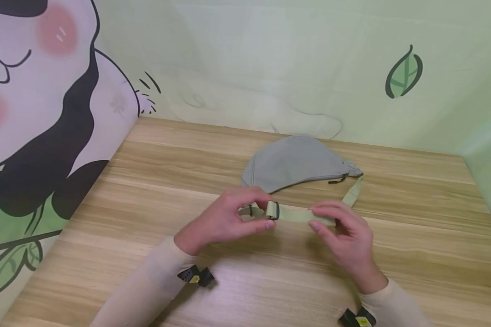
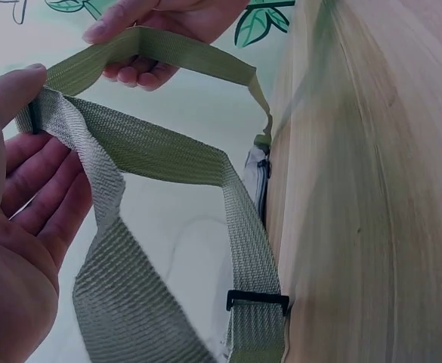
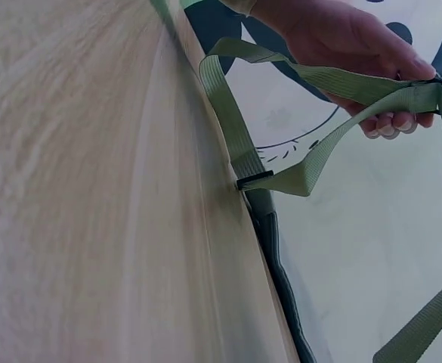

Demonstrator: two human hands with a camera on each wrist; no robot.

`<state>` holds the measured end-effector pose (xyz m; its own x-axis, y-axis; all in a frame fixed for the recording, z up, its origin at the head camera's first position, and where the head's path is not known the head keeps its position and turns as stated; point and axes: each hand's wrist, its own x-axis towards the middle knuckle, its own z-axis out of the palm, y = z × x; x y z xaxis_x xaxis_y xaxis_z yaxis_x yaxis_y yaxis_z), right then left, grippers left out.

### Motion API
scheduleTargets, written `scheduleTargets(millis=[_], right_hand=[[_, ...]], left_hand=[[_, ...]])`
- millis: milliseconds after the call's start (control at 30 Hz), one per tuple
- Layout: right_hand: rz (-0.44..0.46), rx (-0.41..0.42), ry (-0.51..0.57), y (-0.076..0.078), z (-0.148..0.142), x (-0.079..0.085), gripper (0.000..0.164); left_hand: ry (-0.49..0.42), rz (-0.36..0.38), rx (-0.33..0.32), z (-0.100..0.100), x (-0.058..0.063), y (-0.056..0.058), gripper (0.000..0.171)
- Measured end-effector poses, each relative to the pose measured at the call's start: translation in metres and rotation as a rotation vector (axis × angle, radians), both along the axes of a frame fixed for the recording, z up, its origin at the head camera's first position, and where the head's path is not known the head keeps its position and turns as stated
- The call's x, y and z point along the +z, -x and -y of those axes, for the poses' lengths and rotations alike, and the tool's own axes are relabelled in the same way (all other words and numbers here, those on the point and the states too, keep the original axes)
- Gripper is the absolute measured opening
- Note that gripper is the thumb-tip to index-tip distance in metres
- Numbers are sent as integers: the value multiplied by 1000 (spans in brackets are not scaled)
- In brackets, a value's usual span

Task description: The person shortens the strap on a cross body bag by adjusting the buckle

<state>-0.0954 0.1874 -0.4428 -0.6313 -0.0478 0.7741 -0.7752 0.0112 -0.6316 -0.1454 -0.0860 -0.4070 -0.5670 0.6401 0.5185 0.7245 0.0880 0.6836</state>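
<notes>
A grey crescent-shaped bag (image 1: 294,159) lies flat on the wooden table, its zip along the near edge. From its ends runs a pale green webbing strap (image 1: 296,215), lifted toward me. My left hand (image 1: 225,218) pinches a black strap slider (image 1: 276,210) between thumb and fingers, with the webbing looped through it. To the right, my right hand (image 1: 348,231) pinches the same strap, the stretch between both hands drawn nearly straight. Another black slider (image 2: 257,301) sits lower on the strap, near the bag's left end. Below the left hand hangs a loose loop of webbing (image 2: 137,295).
The wooden table (image 1: 139,204) meets a pale green printed backdrop (image 1: 229,54) behind the bag. A large panda drawing (image 1: 114,95) covers the left side. Black wrist devices (image 1: 196,275) sit on both sleeves. A dark zip pull (image 1: 335,181) hangs at the bag's right end.
</notes>
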Motion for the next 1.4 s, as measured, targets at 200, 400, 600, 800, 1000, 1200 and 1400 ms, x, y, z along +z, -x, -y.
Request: scheduleTargets(millis=[200,400,600,800,1000,1200,1400], right_hand=[[-59,-11,96,0,4,3,29],[-68,-71,126,-2,9,8,32],[-63,-63,137,-4,16,11,33],[-47,-87,62,-5,24,15,39],[-24,-27,28,-4,31,18,38],[-18,3,-34,-2,32,17,40],[-52,-49,-226,1,19,13,50]], left_hand=[[-23,25,0,-1,0,-1,32],[-58,42,-7,-4,0,-2,32],[-54,60,-16,-7,2,-3,32],[-42,47,-27,-11,4,-2,30],[-29,34,-21,-14,3,-2,31],[-36,31,-18,-14,1,-2,30],[-60,9,-19,-12,-1,-2,29]])
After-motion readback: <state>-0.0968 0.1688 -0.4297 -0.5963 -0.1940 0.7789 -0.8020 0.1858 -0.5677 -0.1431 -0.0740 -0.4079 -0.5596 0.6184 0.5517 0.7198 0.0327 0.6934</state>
